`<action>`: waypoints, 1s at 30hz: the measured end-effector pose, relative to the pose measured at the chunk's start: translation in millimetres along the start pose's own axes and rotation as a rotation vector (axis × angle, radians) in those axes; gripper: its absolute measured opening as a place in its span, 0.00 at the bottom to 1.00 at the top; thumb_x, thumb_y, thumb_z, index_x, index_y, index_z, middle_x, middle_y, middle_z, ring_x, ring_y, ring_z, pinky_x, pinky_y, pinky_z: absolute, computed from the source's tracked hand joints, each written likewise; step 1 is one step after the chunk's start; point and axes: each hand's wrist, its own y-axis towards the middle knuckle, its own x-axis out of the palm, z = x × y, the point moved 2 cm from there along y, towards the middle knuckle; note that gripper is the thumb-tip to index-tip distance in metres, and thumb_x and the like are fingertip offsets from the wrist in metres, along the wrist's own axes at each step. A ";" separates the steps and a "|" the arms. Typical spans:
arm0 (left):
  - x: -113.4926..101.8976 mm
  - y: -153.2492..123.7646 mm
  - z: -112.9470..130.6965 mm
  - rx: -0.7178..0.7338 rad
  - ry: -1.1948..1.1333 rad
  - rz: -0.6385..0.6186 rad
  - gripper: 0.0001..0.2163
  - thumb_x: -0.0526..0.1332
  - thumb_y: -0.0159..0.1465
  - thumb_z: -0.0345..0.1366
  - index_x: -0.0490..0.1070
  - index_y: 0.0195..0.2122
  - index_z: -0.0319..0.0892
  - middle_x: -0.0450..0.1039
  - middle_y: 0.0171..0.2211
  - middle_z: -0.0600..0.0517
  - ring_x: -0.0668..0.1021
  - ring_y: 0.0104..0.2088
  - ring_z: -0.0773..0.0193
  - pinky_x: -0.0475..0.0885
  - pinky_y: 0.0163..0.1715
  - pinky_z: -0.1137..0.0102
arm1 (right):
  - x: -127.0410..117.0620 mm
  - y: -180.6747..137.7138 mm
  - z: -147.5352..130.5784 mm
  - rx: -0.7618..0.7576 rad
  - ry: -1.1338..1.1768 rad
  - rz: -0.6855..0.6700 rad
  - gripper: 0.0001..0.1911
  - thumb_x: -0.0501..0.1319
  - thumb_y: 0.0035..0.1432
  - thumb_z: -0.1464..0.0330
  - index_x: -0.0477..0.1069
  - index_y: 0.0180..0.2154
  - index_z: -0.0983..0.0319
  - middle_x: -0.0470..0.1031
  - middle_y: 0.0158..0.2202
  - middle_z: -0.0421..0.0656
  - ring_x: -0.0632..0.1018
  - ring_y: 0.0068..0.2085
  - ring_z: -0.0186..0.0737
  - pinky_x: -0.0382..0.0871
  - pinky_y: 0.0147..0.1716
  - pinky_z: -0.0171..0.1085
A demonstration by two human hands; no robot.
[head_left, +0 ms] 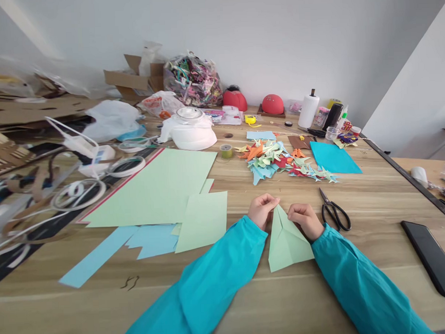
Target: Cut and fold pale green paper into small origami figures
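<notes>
A pale green sheet of paper [288, 242], creased and partly folded to a point, lies on the wooden table between my hands. My left hand [262, 209] pinches its narrow top corner between thumb and fingers. On its right edge, my right hand [306, 219] has curled fingers closed on the paper. Black-handled scissors [334, 211] rest just right of my right hand. Beyond my hands is a pile of folded paper cranes [271, 160] in green, orange, red and blue. Flat green sheets [204, 219] are left of my left hand.
Large green paper [153, 189] and blue strips [99, 256] cover the left side. White cables [79, 194] coil at far left. A phone [432, 257] lies at right. Turquoise paper [335, 157], a thread spool [226, 151] and a white bottle [308, 111] stand farther back.
</notes>
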 end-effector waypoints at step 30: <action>-10.2 10.6 15.7 -0.064 -0.530 0.205 0.09 0.61 0.58 0.29 0.62 0.23 0.39 0.67 0.15 0.58 0.73 0.18 0.71 0.72 0.21 0.76 | 2.2 5.8 16.8 -0.080 -0.058 -0.127 0.15 0.70 0.36 0.67 0.70 0.28 0.63 0.68 0.19 0.35 0.67 0.20 0.28 0.60 0.20 0.29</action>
